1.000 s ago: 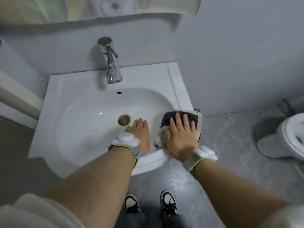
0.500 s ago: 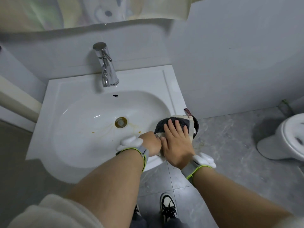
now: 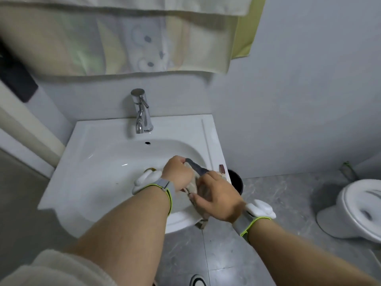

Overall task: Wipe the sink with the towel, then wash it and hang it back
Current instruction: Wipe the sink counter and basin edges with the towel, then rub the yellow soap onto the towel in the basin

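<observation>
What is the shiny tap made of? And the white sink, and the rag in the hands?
The tap looks like polished, chrome-like metal: it mirrors the room. The sink looks like glazed ceramic, though it could be another glossy material: smooth, white, with bright glints. The rag looks like soft cloth, dark on one side and pale on the other: it bunches and folds between the left hand and right hand.

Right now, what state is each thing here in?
towel: bunched, gripped by both hands over the basin
left hand: closed on towel
right hand: closed on towel
faucet: no water running
sink: no standing water
</observation>
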Demonstrator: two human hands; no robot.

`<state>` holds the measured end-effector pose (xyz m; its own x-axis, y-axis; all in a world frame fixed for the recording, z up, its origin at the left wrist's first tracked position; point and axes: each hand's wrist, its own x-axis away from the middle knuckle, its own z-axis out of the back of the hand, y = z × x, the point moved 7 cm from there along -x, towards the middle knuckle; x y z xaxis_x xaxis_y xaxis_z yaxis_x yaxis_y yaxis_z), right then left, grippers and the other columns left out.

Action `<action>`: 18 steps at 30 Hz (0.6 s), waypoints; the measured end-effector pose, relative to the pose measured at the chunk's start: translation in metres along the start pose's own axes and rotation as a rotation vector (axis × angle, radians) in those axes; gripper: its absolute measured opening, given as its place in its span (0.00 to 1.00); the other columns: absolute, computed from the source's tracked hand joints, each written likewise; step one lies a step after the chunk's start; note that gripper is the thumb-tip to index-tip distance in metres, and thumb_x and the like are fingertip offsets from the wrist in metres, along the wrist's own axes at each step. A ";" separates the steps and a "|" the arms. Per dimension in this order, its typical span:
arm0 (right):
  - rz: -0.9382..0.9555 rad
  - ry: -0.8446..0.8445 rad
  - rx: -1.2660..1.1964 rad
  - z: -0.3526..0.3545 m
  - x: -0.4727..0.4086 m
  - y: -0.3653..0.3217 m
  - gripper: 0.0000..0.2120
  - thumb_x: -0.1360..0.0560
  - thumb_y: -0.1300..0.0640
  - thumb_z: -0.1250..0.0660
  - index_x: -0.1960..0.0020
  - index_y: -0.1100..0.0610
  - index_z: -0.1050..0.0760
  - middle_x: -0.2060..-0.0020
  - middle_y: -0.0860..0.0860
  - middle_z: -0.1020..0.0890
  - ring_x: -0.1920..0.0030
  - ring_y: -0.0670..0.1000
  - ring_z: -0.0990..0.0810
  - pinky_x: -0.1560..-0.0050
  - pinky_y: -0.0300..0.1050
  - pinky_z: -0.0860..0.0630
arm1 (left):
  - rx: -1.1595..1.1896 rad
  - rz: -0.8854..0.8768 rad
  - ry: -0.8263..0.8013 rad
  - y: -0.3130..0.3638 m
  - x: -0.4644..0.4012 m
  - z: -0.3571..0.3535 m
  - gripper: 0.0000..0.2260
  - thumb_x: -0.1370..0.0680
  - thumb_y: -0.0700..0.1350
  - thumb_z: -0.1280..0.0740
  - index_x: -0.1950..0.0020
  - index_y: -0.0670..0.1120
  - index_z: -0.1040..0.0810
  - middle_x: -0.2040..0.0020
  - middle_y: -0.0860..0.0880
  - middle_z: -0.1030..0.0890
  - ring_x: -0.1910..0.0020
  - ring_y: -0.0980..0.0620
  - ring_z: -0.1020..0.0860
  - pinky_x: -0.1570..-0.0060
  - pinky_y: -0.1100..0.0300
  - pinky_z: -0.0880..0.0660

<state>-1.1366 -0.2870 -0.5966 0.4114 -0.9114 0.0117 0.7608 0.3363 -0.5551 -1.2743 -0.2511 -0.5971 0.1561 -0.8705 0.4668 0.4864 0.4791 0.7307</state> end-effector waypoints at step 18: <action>0.070 -0.170 -0.217 0.052 -0.075 -0.100 0.18 0.30 0.44 0.25 0.65 0.55 0.27 0.70 0.47 0.25 0.69 0.46 0.29 0.64 0.39 0.31 | 0.474 -0.112 0.077 0.033 0.058 0.115 0.19 0.27 0.29 0.31 0.39 0.42 0.23 0.44 0.41 0.20 0.48 0.44 0.18 0.49 0.55 0.19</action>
<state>-1.2177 -0.2402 -0.4984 0.5517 -0.8285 0.0965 0.6101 0.3219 -0.7240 -1.3476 -0.2724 -0.4887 0.1969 -0.9168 0.3475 0.0619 0.3653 0.9288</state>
